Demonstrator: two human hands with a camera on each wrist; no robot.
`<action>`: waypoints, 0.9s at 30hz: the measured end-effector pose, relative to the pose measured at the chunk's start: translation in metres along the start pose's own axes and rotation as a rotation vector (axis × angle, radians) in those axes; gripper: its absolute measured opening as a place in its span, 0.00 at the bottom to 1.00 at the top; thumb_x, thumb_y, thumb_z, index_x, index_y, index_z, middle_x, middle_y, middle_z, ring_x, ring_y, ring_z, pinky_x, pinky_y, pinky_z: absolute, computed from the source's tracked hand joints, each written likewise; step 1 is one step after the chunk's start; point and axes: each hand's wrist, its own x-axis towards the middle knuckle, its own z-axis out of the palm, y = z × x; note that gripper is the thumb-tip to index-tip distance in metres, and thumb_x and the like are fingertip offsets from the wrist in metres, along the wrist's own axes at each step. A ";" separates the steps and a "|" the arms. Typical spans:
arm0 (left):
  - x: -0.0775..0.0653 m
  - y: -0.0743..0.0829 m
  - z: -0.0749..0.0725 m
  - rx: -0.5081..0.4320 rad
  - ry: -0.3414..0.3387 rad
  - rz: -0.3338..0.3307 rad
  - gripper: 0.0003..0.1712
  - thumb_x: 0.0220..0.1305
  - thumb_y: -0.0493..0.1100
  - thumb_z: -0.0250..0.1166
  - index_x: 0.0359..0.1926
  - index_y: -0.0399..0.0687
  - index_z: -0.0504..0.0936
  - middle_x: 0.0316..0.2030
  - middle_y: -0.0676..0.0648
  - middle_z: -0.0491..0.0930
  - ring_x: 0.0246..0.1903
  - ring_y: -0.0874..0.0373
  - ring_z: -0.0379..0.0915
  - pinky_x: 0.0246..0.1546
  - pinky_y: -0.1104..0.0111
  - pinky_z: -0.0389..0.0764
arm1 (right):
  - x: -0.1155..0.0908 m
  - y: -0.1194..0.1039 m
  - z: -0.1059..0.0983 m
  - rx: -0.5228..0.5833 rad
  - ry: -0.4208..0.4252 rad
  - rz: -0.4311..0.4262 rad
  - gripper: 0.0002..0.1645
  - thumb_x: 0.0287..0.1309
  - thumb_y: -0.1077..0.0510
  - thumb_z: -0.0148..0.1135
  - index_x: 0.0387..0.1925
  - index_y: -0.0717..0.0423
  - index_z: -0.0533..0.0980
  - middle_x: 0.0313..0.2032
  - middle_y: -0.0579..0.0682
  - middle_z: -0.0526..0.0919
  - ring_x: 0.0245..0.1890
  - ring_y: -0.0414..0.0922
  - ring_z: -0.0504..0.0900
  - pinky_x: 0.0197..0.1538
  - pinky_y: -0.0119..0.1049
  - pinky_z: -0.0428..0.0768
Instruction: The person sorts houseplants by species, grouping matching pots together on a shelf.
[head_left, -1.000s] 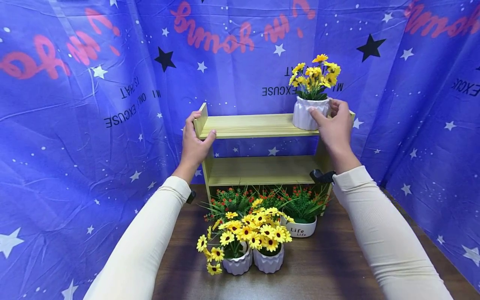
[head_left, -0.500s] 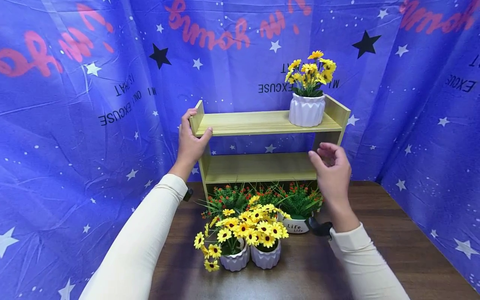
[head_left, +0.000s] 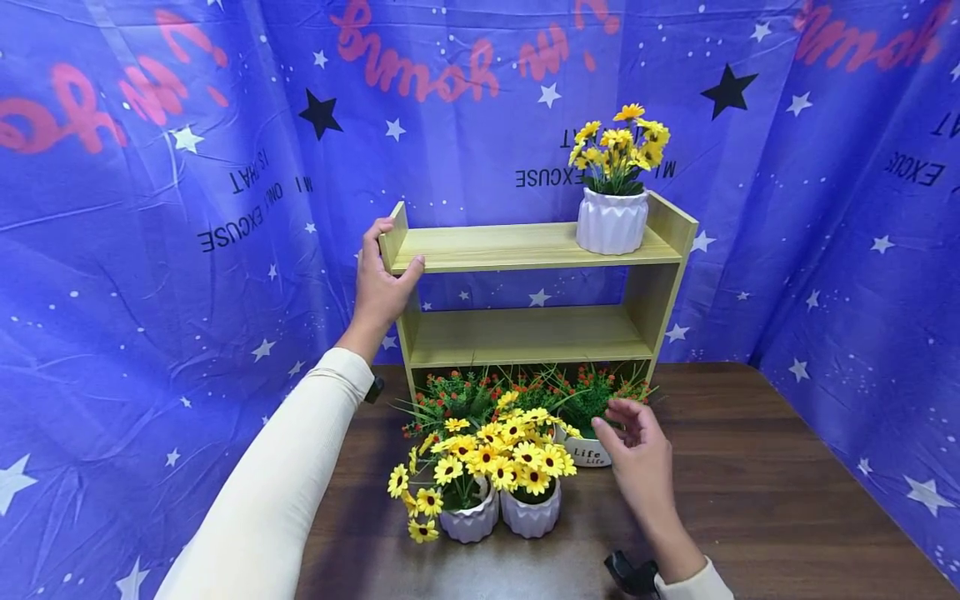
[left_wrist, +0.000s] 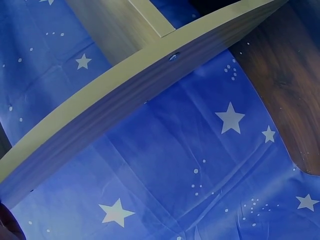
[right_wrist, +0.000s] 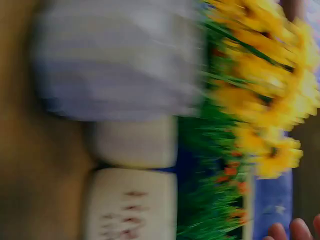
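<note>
My left hand (head_left: 381, 287) grips the upper left end of a pale wooden two-tier shelf (head_left: 487, 246), thumb in front and fingers over the side panel. In the left wrist view that side panel (left_wrist: 100, 107) runs diagonally. A white ribbed pot of yellow flowers (head_left: 611, 223) stands upright at the top board's right end. Holding nothing, my right hand (head_left: 639, 458) hovers over the table with loosely bent fingers, right of two similar potted yellow daisies (head_left: 531, 512) (head_left: 469, 523). One ribbed pot (right_wrist: 120, 60) looms blurred in the right wrist view.
Behind the daisies, white planters marked "Life" (head_left: 587, 452) hold green plants with small red flowers (head_left: 461, 396), lined up before the shelf's foot. The dark wooden table (head_left: 765, 492) extends to the right. A blue star-printed curtain (head_left: 465, 142) hangs behind and around.
My right hand has let go of the flowerpot on the top board and come down toward the daisies on the table. My left hand keeps its grip on the shelf.
</note>
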 end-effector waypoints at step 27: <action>0.001 -0.002 -0.001 0.016 -0.020 -0.023 0.36 0.56 0.42 0.70 0.64 0.48 0.65 0.69 0.53 0.65 0.59 0.49 0.62 0.57 0.58 0.65 | -0.077 0.046 0.027 0.015 -0.417 0.285 0.27 0.52 0.60 0.72 0.53 0.62 0.75 0.47 0.58 0.83 0.48 0.52 0.82 0.43 0.33 0.80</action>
